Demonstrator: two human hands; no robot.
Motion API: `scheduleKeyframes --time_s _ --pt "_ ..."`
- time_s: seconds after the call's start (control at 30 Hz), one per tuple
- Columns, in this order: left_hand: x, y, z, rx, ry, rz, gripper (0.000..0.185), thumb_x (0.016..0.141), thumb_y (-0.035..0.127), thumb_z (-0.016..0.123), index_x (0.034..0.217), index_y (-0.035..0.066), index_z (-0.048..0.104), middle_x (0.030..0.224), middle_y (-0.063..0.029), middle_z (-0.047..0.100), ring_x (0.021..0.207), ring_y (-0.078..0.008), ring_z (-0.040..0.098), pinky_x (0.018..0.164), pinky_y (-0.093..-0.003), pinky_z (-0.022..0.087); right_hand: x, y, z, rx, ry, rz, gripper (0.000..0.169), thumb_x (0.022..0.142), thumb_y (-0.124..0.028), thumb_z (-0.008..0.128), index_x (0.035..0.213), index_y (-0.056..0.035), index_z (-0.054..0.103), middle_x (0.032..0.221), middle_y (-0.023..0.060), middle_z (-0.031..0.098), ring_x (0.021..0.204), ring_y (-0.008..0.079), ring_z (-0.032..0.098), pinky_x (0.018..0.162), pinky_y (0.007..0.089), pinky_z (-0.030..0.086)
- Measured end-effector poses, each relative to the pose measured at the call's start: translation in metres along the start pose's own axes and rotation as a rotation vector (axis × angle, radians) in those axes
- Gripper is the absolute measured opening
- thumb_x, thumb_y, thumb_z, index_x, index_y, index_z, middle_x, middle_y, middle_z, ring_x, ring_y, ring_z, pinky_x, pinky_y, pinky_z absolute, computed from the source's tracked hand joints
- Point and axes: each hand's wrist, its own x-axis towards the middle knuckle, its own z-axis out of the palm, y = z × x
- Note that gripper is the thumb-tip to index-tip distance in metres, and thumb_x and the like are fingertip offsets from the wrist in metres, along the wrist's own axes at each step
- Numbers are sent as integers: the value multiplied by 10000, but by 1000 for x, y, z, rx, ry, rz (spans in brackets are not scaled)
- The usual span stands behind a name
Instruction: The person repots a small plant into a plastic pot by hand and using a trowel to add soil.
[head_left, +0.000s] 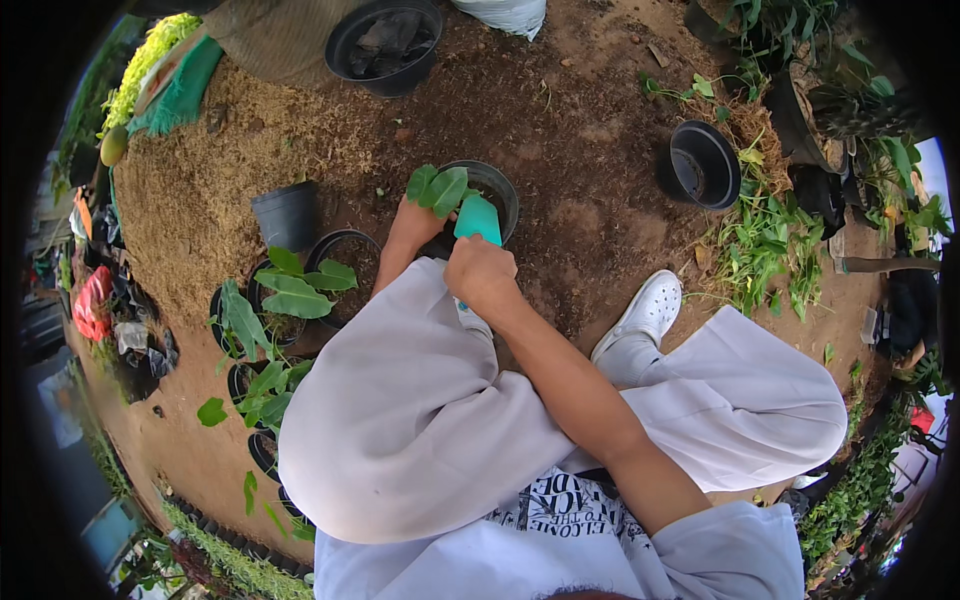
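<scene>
My right hand (481, 271) grips a green trowel (478, 219), its blade over a black plastic pot (504, 184). At the left side of this pot is my left hand (421, 225), beside a small plant with broad green leaves (442, 189). The leaves cover its fingers, so whether they hold the stem or the pot's rim cannot be seen. The pot stands on the soil in front of my left shoe, and the trowel hides part of its inside.
Black pots (289, 216) and several potted leafy plants (296, 296) stand to the left. An unplanted black pot (701, 166) sits at right, near uprooted greenery (780, 255). A wide black pot (384, 49) is at the back, beside a woven sack (277, 37). My white clog (645, 307) rests on the ground.
</scene>
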Motion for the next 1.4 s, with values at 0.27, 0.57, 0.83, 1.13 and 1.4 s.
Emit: scheduleKeyframes --time_s 0.27,0.57,0.83,1.13,1.4 --pt "0 22 -6 -225 -46 -160 220 972 108 624 1181 44 652 994 -68 731 772 -142 717 535 -293 543 -25 15 -64 101 -65 10 359 889 -180 552 1147 27 691 1111 257 723 1058 407 709 913 483 561" --pt "-2 2 0 -6 138 158 238 839 114 682 1076 92 695 963 -107 719 880 -327 694 783 -453 548 -13 15 -38 -52 39 -61 327 874 -150 545 1104 24 699 1074 252 733 1009 384 729 899 462 564" --pt "6 5 4 168 155 219 313 773 114 738 1084 114 696 1029 -152 693 975 -395 662 813 -489 536 11 1 -56 88 -131 9 307 818 -90 498 980 72 703 906 244 738 656 334 745 674 421 612" --pt "18 1 9 -9 16 29 384 746 126 785 1119 112 693 1133 -153 674 1081 -391 629 877 -501 521 11 35 -84 194 -140 85 286 850 -123 512 958 76 688 853 204 721 687 297 733 627 403 593" --pt "10 22 0 -226 -89 -233 331 796 114 752 1121 120 693 1019 -115 707 965 -355 683 795 -476 556 -7 46 -66 -124 52 -27 338 849 -171 554 1093 -19 732 1145 225 728 1094 360 703 948 449 528"
